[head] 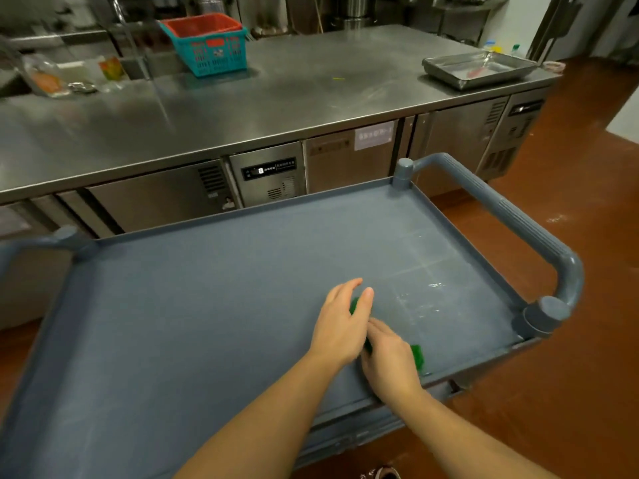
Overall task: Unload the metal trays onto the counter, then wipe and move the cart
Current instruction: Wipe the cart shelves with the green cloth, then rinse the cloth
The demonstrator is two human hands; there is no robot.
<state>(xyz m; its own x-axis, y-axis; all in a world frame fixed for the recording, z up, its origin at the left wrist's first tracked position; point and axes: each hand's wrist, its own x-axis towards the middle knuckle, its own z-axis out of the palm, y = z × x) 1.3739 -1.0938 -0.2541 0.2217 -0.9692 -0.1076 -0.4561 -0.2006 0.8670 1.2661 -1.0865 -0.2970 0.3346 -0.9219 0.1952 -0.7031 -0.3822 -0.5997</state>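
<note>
**No legible writing**

Nothing here can be read. Below the desk [276,98], a dark control panel [268,169] on the fridge front carries a small lit display and white characters, too blurred to make out. A pale label [374,135] on the door to its right bears a line of print, also illegible. A second dark panel [525,108] at the far right shows only faint marks. The basket [211,46] has white and red tags with print too small to tell.

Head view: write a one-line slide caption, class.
Wiping: left hand and right hand press a green cloth on the cart; a metal tray sits on the counter.
</note>
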